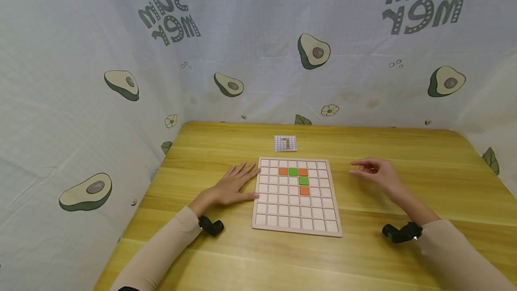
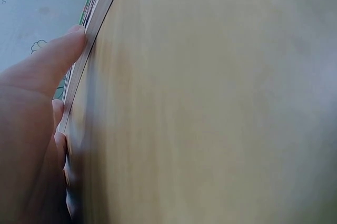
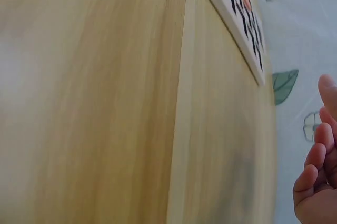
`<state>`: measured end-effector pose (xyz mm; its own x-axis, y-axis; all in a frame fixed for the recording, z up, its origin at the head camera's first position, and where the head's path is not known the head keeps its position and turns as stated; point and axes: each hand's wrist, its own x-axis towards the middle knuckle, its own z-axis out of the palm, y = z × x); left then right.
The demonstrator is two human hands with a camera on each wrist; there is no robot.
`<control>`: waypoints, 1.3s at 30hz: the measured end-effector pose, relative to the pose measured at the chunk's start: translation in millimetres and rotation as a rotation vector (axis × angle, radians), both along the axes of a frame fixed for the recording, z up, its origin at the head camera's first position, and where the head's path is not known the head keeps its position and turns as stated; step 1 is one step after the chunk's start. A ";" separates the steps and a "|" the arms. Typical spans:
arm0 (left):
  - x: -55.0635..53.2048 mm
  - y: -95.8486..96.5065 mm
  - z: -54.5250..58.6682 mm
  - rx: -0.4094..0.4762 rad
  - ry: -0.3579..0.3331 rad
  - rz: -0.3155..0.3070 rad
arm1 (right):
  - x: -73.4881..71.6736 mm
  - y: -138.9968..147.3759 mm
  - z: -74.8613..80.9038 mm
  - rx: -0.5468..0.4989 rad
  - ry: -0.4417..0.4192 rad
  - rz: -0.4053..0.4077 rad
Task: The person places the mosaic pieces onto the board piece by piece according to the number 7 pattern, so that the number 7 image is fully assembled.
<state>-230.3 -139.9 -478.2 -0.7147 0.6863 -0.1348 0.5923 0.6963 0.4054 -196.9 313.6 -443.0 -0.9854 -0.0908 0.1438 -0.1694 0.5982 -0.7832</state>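
Note:
A pale wooden grid board [image 1: 296,232] lies flat on the table. Set in its upper cells are three orange tiles [image 1: 304,190] and two green tiles [image 1: 292,172], forming a row that turns down at its right end. My left hand [image 1: 232,187] lies spread on the tabletop, its thumb and a fingertip touching the board's left edge; the left wrist view shows the thumb [image 2: 63,55] against that edge. To the right of the board, my right hand [image 1: 379,174] hovers with loosely bent fingers, and nothing shows between them. Those fingers [image 3: 316,155] stand apart from the board in the right wrist view.
Beyond the board lies a small card [image 1: 285,143] printed with a grid pattern. The yellow wood-grain table [image 1: 226,255] backs onto a hanging cloth [image 1: 266,26] with avocado prints, which also runs along the left and right sides. Each wrist wears a black camera [image 1: 211,226].

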 end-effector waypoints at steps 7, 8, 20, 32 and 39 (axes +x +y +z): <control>-0.1 0.0 0.0 0.006 -0.001 -0.002 | 4.4 22.0 -4.2 0.001 -0.019 -0.052; 0.0 0.0 -0.2 0.005 0.000 -0.002 | 4.9 25.1 -5.4 0.000 -0.018 -0.054; 0.1 -0.1 -0.4 0.005 -0.010 -0.001 | 3.8 61.5 -18.0 -0.015 -0.019 -0.099; -1.9 -0.3 -1.0 -0.002 0.003 -0.003 | 4.9 81.3 -21.8 0.034 -0.045 -0.111; -2.3 -0.8 -1.1 -0.006 -0.001 -0.004 | 5.9 90.5 -26.2 0.065 -0.066 -0.077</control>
